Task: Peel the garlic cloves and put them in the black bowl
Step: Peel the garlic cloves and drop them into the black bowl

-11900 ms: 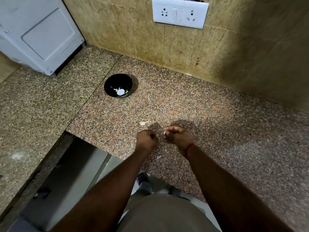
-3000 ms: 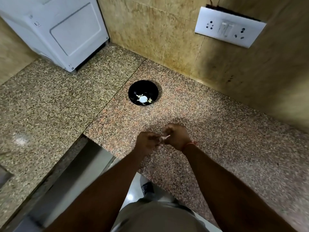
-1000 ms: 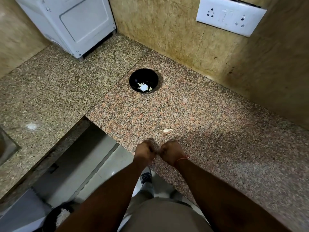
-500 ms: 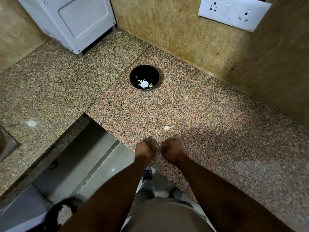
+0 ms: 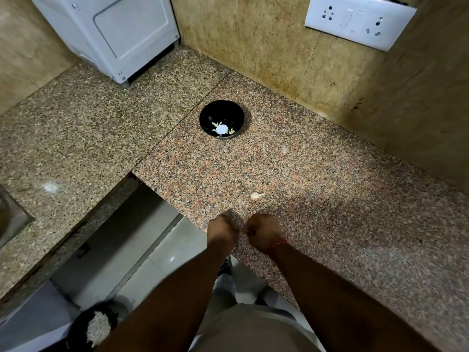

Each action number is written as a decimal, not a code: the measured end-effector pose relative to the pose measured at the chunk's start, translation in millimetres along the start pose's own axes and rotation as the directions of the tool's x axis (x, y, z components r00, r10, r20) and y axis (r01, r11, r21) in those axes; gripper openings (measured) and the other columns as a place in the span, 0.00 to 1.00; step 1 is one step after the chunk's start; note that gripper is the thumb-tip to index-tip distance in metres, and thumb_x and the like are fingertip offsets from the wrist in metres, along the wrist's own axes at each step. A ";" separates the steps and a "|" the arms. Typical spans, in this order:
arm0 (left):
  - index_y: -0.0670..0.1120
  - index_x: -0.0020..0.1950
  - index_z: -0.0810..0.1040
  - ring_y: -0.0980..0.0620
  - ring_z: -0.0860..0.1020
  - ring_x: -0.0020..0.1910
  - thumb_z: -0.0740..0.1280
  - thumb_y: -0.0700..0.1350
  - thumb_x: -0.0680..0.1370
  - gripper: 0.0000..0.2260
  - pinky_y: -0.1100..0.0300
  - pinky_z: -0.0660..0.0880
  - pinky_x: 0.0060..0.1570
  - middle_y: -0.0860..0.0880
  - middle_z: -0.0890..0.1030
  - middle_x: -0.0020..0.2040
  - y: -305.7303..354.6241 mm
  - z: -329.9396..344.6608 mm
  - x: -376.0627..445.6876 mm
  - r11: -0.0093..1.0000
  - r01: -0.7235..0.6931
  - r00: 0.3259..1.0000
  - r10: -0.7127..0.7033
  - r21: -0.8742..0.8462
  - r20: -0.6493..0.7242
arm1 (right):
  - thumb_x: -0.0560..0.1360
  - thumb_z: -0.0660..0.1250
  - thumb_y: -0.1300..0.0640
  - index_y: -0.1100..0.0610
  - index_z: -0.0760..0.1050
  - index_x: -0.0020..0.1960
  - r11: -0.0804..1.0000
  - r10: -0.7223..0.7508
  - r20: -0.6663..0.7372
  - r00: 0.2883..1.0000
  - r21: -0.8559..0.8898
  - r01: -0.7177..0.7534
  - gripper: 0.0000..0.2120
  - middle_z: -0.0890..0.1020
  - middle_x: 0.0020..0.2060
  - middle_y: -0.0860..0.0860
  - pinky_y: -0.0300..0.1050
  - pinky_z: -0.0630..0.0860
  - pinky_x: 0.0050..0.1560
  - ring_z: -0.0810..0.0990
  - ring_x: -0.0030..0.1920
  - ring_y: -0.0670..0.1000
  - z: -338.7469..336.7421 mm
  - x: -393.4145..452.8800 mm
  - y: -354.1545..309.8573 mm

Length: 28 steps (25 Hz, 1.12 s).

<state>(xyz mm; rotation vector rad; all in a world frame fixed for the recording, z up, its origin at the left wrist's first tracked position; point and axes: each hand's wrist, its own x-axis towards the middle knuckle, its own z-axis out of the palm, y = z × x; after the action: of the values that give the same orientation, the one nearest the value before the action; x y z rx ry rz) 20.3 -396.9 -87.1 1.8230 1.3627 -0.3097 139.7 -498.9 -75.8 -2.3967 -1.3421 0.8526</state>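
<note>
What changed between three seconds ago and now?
Both hands, left hand and right hand, pulled back to the counter edge, fingers curled; what they grip is hidden. A garlic clove now shows on the counter. The black bowl stayed put.

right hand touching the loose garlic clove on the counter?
Apart. The head view shows bare granite counter between the garlic clove and the right hand, which sits nearer the counter edge beside the left hand.
</note>
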 end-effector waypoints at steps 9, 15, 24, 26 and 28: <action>0.29 0.48 0.82 0.45 0.80 0.25 0.69 0.30 0.79 0.04 0.59 0.75 0.23 0.35 0.83 0.36 13.9 -21.7 -31.2 0.754 0.156 0.980 -0.038 -0.638 0.195 | 0.74 0.73 0.58 0.54 0.85 0.40 0.860 0.148 -0.107 0.983 0.504 -0.075 0.04 0.86 0.36 0.46 0.46 0.83 0.46 0.84 0.38 0.46 -8.9 -12.0 7.3; 0.28 0.50 0.81 0.45 0.79 0.29 0.68 0.31 0.79 0.05 0.59 0.76 0.25 0.36 0.83 0.38 26.2 -35.4 -36.3 0.716 0.107 0.984 0.022 -0.689 0.176 | 0.73 0.73 0.67 0.56 0.84 0.41 0.726 0.184 -0.063 0.981 0.682 -0.093 0.07 0.86 0.35 0.54 0.55 0.85 0.45 0.86 0.37 0.54 -33.5 -19.3 -8.9; 0.31 0.46 0.81 0.50 0.76 0.23 0.69 0.33 0.80 0.05 0.60 0.75 0.22 0.39 0.81 0.32 44.0 -43.9 -40.3 0.775 -0.028 0.981 0.144 -0.632 0.132 | 0.72 0.74 0.73 0.63 0.83 0.47 0.577 0.305 0.160 0.939 0.753 -0.316 0.08 0.87 0.41 0.61 0.48 0.85 0.38 0.87 0.36 0.55 -75.7 -14.6 -26.4; 0.31 0.46 0.81 0.48 0.77 0.26 0.70 0.31 0.79 0.04 0.59 0.76 0.24 0.36 0.82 0.36 43.4 -42.7 -39.9 0.705 0.014 0.984 0.116 -0.709 0.135 | 0.71 0.75 0.73 0.61 0.83 0.45 0.610 0.298 0.137 0.945 0.734 -0.299 0.09 0.87 0.41 0.61 0.47 0.85 0.37 0.86 0.35 0.54 -77.6 -14.6 -27.6; 0.32 0.43 0.82 0.47 0.77 0.27 0.70 0.30 0.77 0.03 0.59 0.75 0.24 0.35 0.82 0.37 43.8 -42.0 -40.3 0.661 0.048 0.986 0.088 -0.749 0.141 | 0.72 0.75 0.73 0.61 0.84 0.45 0.643 0.306 0.085 0.948 0.717 -0.271 0.08 0.87 0.40 0.60 0.46 0.85 0.36 0.86 0.35 0.53 -76.3 -15.2 -28.1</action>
<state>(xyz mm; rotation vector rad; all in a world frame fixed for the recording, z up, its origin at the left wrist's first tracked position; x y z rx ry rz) 32.3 -397.4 -15.3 1.0713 1.1069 0.1237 160.8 -492.5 3.9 -1.9586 -0.4274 1.1356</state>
